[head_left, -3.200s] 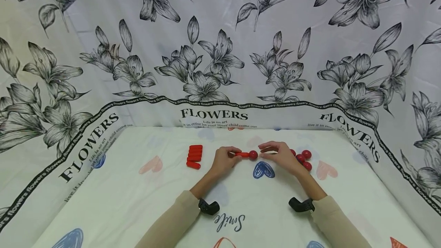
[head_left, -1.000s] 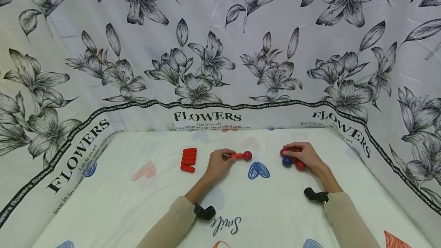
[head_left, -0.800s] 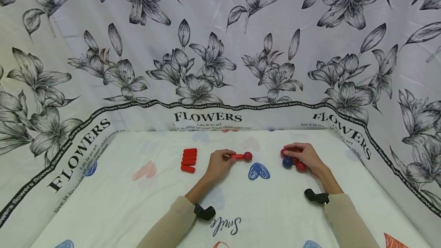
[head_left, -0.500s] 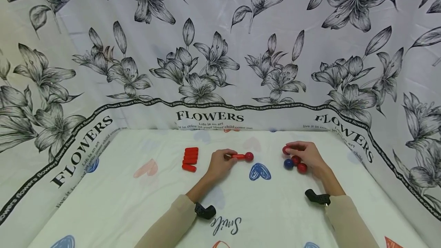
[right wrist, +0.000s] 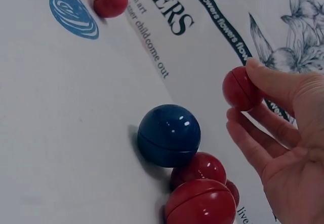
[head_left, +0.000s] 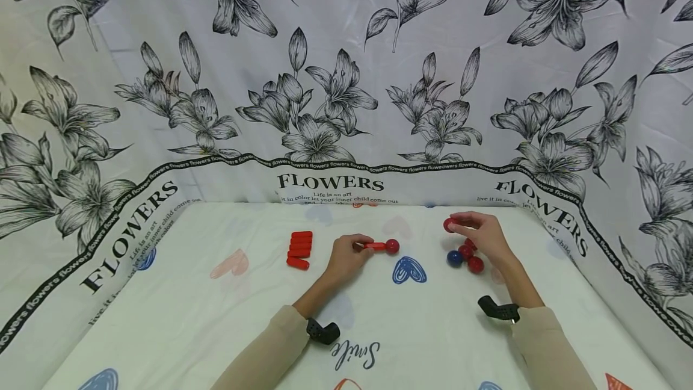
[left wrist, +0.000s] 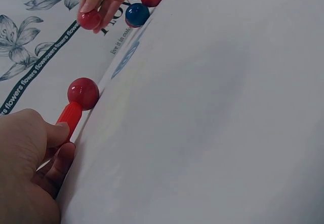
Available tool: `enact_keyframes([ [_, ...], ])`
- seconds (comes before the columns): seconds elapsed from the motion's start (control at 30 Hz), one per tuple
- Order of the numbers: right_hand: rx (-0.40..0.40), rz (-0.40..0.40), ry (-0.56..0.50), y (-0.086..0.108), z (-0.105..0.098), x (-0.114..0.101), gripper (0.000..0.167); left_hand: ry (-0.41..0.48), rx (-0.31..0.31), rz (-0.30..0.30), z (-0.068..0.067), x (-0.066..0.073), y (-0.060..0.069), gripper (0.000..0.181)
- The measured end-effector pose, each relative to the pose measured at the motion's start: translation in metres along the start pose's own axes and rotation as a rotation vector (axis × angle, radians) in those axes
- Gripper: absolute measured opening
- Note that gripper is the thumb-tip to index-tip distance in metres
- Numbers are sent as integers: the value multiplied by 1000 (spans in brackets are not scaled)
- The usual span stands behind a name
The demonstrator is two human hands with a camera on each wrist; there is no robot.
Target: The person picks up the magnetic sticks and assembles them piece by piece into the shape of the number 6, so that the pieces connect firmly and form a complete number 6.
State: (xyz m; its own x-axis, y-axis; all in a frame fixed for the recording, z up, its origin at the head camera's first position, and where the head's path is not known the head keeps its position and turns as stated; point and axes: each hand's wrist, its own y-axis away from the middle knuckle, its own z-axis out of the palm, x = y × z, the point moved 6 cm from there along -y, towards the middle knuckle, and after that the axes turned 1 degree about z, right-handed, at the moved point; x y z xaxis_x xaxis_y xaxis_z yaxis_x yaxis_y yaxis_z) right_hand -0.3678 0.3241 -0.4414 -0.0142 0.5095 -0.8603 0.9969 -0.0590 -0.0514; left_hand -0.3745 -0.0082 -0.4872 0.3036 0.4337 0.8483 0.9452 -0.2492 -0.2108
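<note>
My left hand (head_left: pixel 345 259) pinches a short red rod (head_left: pixel 376 246) between thumb and fingers. At the rod's right end sits a red ball (left wrist: pixel 83 94), touching it. Off to the right, my right hand (head_left: pixel 483 237) pinches another red ball (right wrist: pixel 242 88), raised above the cloth. Below it lie a blue ball (right wrist: pixel 169 136) and several red balls (head_left: pixel 476 265) in a tight cluster; the right wrist view shows them partly overlapping one another.
Several red rods (head_left: pixel 300 245) lie stacked side by side left of my left hand, the nearest one slightly askew. A white cloth with printed hearts (head_left: pixel 408 270) covers the table. Behind it hangs a flower-patterned curtain (head_left: pixel 330 182).
My right hand has gone from beside the rod's ball to the cluster, then lifted a red ball up and away from it. My left hand still holds the rod, nearly in place.
</note>
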Motion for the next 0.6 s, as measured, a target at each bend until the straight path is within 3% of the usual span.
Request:
enact_keyframes([
  [0.17,4,-39,-12,1,2,-7,57,13,9,22,1,-1,-1,20],
  [0.3,-16,-20,-64,1,9,-11,58,8,6,6,1,0,-1,21],
  [0.6,-52,-90,-89,1,32,-19,54,13,-2,-10,-1,0,0,21],
])
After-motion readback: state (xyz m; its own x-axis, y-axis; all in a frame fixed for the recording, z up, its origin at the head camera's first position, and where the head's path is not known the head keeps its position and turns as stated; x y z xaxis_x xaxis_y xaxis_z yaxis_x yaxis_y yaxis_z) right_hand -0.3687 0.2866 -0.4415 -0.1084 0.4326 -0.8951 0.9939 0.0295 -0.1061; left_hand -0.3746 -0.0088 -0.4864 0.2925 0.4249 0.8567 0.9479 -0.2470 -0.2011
